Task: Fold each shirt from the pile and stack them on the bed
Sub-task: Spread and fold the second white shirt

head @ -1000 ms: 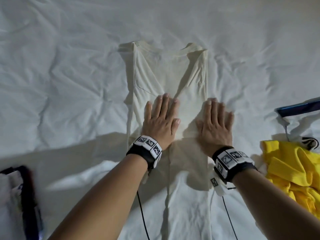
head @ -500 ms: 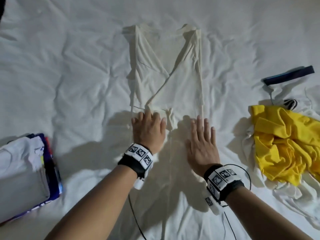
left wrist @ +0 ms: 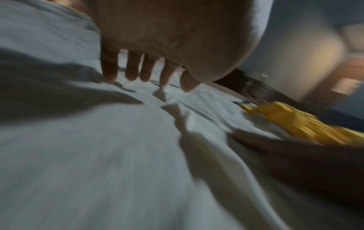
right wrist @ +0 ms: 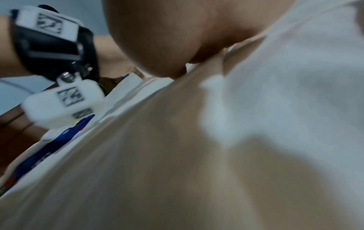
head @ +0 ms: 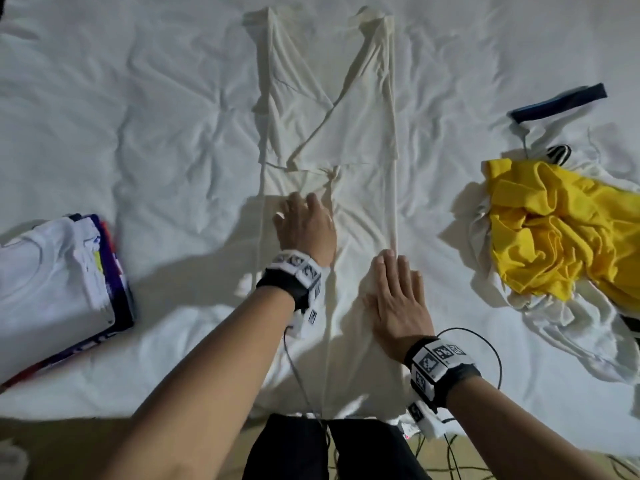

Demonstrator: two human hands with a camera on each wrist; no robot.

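Observation:
A cream shirt (head: 349,109) lies lengthwise on the white bed (head: 156,109), its sides and sleeves folded in to a long strip. My left hand (head: 304,220) rests on the strip's middle, and the left wrist view shows its fingers (left wrist: 135,70) pointing down at the cloth. My right hand (head: 394,292) lies flat with straight fingers on the strip's lower right part. A pile of unfolded shirts, with a yellow shirt (head: 557,226) on top, sits at the right. A stack of folded shirts (head: 52,289) with a white one on top lies at the left.
A dark blue strap or collar (head: 561,102) lies beyond the pile at the right. Cables (head: 485,344) run from both wristbands to the bed's near edge. My dark trousers (head: 325,448) stand against that edge.
Both hands have slid down the cream shirt toward me, from its chest to its lower half. The right hand has come farther down than the left.

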